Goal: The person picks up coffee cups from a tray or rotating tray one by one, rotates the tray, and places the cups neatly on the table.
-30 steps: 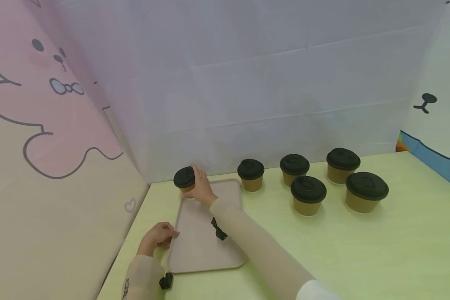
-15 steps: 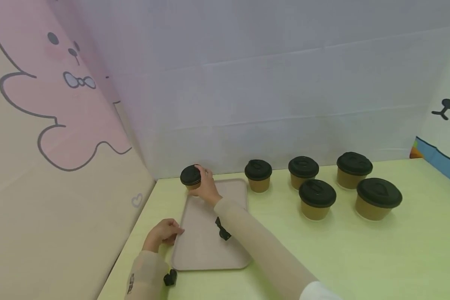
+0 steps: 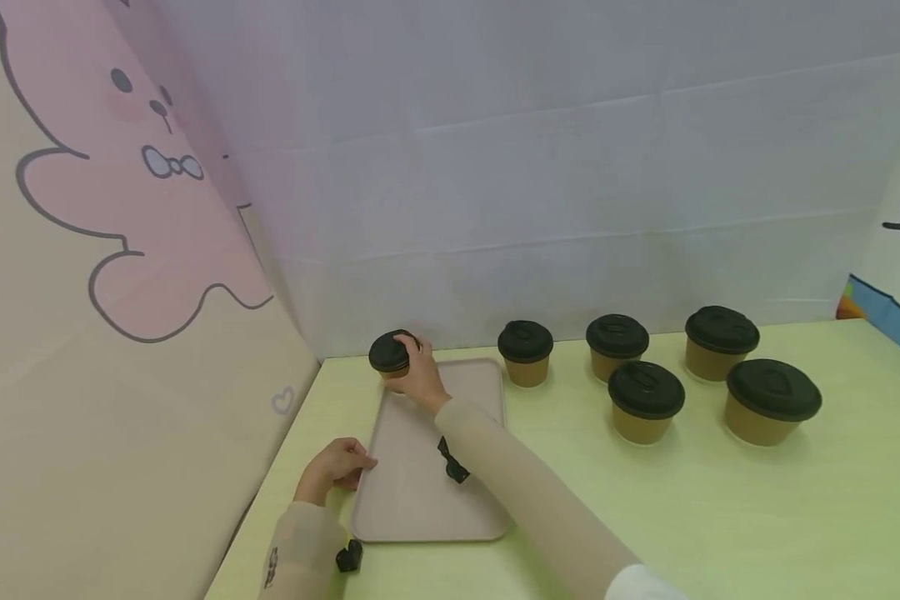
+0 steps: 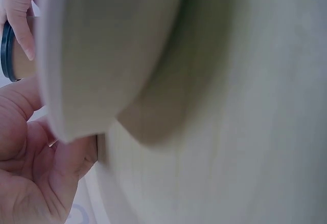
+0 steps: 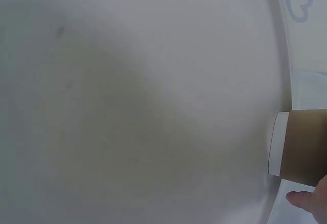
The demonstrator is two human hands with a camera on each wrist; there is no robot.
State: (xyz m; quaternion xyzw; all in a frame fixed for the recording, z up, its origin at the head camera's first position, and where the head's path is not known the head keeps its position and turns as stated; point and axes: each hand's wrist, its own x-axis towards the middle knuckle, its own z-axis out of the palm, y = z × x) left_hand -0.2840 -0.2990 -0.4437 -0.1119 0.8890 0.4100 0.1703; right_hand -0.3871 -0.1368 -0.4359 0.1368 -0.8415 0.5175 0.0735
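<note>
A brown paper cup with a black lid (image 3: 389,353) is at the far left corner of a beige tray (image 3: 412,492). My right hand (image 3: 422,375) grips this cup from its right side, fingers at the lid and thumb low on the wall. In the right wrist view the cup's pale base (image 5: 277,144) is right at the tray's rim; whether it bears on the tray I cannot tell. At the tray's left edge, my left hand (image 3: 341,463) pinches the rim, its thumb on top. The left wrist view shows the tray's underside (image 4: 117,45) and its shadow on the table.
Several more lidded brown cups stand to the right: one (image 3: 526,354) just beyond the tray's far right corner, a large one (image 3: 772,402) farthest right. A pale curtain (image 3: 540,208) backs the yellow-green table (image 3: 645,525); a printed cloth wall (image 3: 157,400) borders it at left.
The head view has turned slightly left, so everything sits farther right in it. My right hand's fingers have bent a little more over the lid. My left hand keeps its place on the tray.
</note>
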